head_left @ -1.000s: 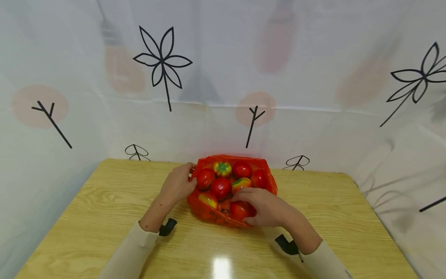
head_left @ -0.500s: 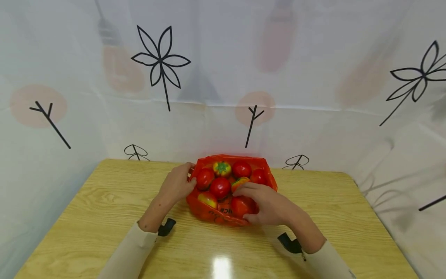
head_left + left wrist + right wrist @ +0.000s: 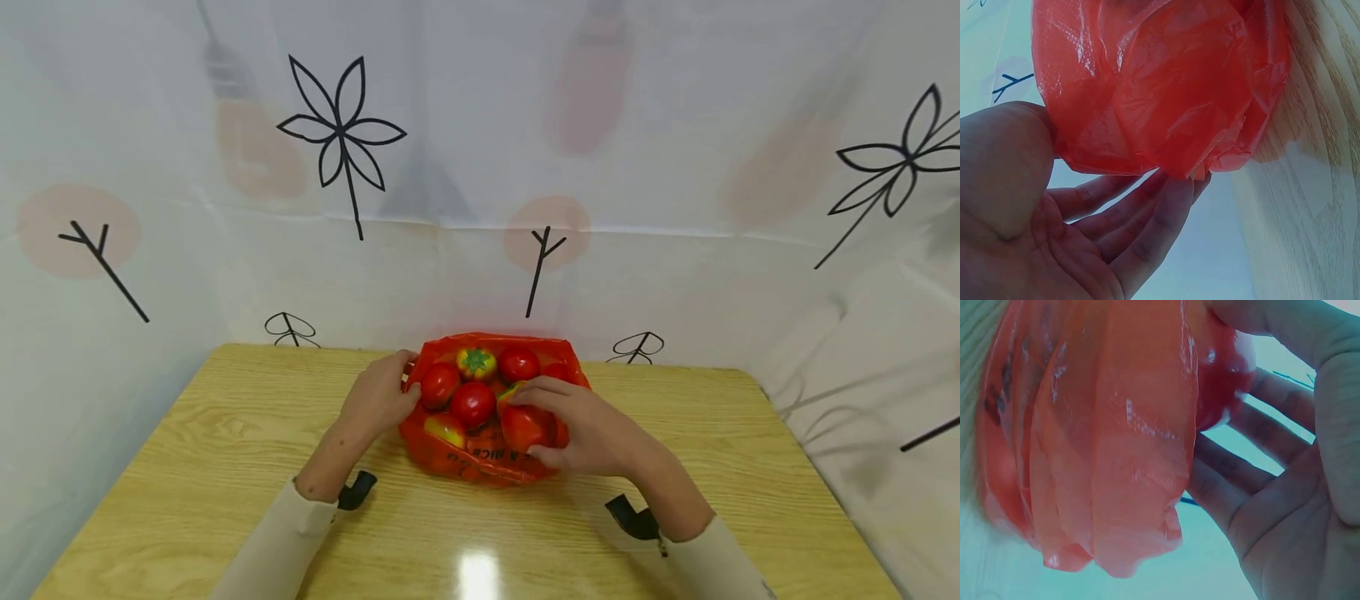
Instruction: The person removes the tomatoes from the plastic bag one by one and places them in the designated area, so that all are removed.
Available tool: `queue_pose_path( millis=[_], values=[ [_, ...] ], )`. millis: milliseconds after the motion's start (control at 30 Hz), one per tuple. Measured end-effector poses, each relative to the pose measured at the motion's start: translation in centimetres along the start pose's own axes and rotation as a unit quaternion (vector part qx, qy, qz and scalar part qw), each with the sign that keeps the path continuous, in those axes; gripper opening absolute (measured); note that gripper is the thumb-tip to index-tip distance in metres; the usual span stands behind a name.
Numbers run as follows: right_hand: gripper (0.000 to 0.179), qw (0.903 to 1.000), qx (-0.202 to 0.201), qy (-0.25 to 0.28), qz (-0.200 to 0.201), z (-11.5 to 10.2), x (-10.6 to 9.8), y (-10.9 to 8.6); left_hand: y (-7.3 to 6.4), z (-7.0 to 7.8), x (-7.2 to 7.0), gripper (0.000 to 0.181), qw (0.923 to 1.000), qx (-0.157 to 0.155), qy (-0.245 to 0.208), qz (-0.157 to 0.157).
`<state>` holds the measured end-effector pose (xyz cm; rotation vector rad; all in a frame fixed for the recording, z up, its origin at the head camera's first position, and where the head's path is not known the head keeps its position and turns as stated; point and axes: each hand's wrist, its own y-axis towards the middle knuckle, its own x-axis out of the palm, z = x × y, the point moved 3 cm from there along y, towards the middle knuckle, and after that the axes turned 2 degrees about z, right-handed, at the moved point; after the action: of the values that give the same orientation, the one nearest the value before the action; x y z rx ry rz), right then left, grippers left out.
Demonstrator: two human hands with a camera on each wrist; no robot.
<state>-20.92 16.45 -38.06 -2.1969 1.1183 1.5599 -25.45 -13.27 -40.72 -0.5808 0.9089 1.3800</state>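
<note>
A red plastic bag (image 3: 442,463) with its mouth wide and dark print inside sits on the table, filled with several glossy round fruits. My left hand (image 3: 377,398) holds the bag's left side. The left wrist view shows its fingertips against the bag's crinkled plastic (image 3: 1179,94). My right hand (image 3: 592,425) grips a shiny red round fruit (image 3: 527,427) at the bag's front right, thumb on the near side and fingers over the far side. In the right wrist view the red fruit (image 3: 1225,378) shows partly behind the bag's edge (image 3: 1141,456).
Inside the bag lie red fruits, such as a middle one (image 3: 473,404), a yellow-green one with a green star-shaped top (image 3: 477,363), and a yellow-red one (image 3: 446,429). A light wooden table (image 3: 247,467) carries the bag. Behind it hangs a printed white cloth (image 3: 465,275).
My right hand has risen slightly and shifted to the right with the red fruit, uncovering more of the bag's print. My left hand stays at the bag's left side.
</note>
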Motion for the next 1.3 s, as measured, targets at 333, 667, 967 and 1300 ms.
queue_pose_path(
  millis=[333,667,967,1300],
  values=[
    [0.056,0.999,-0.018,0.004,0.042,0.6,-0.9,-0.2,0.0,0.0,0.0,0.039,1.0,0.002,0.001,0.002],
    [0.056,0.9971,-0.011,-0.011,0.075,1.5,-1.9,-0.9,-0.1,0.0,0.0,0.041,1.0,-0.003,0.002,0.002],
    [0.058,0.9944,-0.019,0.001,0.104,2.2,-3.4,-1.7,-0.1,-0.1,0.1,0.04,1.0,-0.005,-0.003,0.001],
    [0.056,0.9913,-0.015,-0.014,0.13,3.0,-4.6,-2.2,0.0,-0.2,0.2,0.038,0.9999,-0.01,0.0,-0.002]
  ],
)
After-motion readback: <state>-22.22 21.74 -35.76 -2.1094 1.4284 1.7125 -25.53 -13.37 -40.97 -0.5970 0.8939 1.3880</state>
